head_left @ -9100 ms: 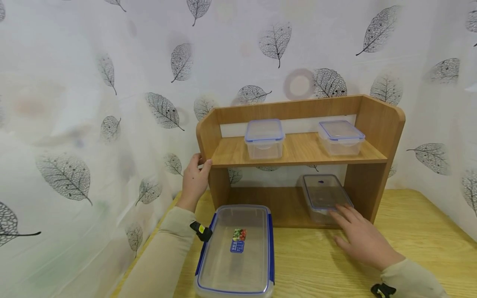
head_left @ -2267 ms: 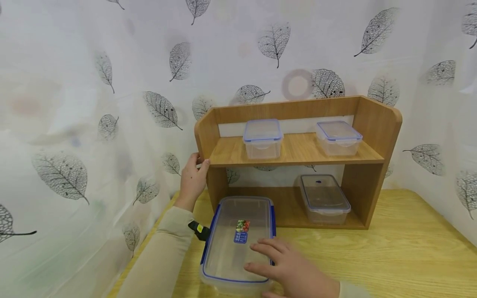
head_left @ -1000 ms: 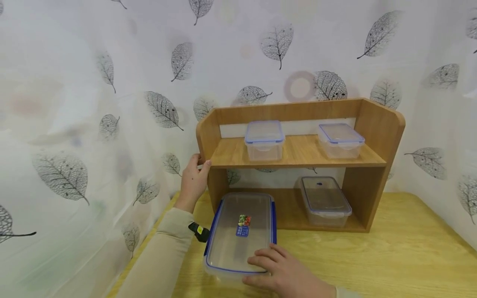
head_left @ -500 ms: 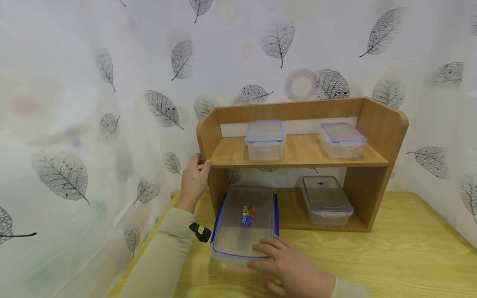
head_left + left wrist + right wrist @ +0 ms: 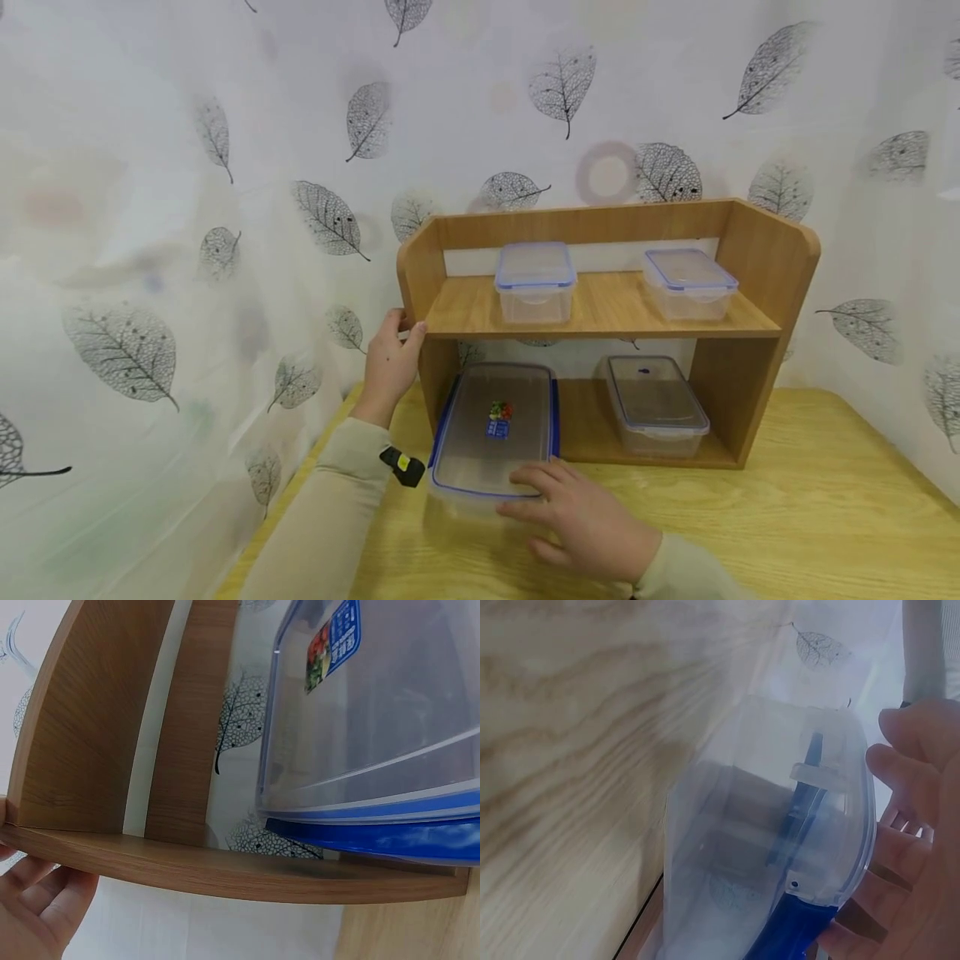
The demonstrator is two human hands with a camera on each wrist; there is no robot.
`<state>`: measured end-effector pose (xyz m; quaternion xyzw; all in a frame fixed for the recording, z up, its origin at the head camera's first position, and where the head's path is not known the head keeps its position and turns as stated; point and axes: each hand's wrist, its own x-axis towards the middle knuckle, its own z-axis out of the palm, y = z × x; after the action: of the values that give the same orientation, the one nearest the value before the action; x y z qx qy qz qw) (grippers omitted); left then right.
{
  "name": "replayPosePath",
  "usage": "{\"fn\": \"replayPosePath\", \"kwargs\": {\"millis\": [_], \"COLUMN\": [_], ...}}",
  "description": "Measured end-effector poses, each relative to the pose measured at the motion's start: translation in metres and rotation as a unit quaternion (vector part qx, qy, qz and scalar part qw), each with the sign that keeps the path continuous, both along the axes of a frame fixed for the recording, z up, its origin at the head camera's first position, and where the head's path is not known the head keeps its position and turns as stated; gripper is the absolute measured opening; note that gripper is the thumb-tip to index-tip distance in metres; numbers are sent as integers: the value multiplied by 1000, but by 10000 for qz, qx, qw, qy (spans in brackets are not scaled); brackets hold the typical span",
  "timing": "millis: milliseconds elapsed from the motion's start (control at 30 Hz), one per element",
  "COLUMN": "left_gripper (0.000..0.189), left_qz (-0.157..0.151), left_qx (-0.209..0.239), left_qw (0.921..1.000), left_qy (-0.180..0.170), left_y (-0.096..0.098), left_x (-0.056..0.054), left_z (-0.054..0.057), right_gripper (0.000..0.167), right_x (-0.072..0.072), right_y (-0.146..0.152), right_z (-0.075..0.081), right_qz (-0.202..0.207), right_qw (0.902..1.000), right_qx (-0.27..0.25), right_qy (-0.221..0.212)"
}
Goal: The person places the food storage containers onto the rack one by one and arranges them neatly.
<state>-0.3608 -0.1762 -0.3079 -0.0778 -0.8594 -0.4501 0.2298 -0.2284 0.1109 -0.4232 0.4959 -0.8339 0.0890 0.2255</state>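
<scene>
My left hand point(image 5: 390, 362) grips the left side panel of a wooden tabletop shelf point(image 5: 768, 267), thumb at the front edge. In the left wrist view, its fingers point(image 5: 71, 900) curl around the panel's edge. My right hand point(image 5: 585, 525) touches the front right corner of a large clear food container point(image 5: 480, 467) with blue side clips and a fruit-and-vegetable label. Its fingers are spread along the lid edge, as the right wrist view shows too. The container's far part lies inside the lower left of the shelf; its front end sticks out over the table.
Another clear lidded container point(image 5: 656, 400) stands at the lower right of the shelf. Two smaller ones, a left box point(image 5: 534, 283) and a right box point(image 5: 690, 283), sit on the upper board. The wooden table point(image 5: 825, 500) meets a leaf-print curtain point(image 5: 225, 333) behind and at left.
The large container has slid away from me, into the lower left of the shelf, with my right hand following. Earlier that hand was at the lower right container. My left hand stays put.
</scene>
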Motion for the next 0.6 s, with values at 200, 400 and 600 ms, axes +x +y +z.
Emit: {"fn": "replayPosePath", "kwargs": {"millis": [200,400,600], "left_gripper": [43,43,44], "left_qz": [-21,-20,-61], "left_qx": [22,17,-32], "left_qw": [10000,10000,10000], "left_qy": [57,-40,-31], "left_y": [1,0,-2], "left_x": [-1,0,1], "left_z": [2,0,-2], "right_gripper": [52,50,50], "right_x": [-8,-14,-18], "right_y": [1,0,1], "right_z": [1,-1,1], "right_qz": [-239,-266,-278], "right_qw": [9994,9993,9994], "right_qx": [35,63,-15], "right_qy": [-251,-268,-193]}}
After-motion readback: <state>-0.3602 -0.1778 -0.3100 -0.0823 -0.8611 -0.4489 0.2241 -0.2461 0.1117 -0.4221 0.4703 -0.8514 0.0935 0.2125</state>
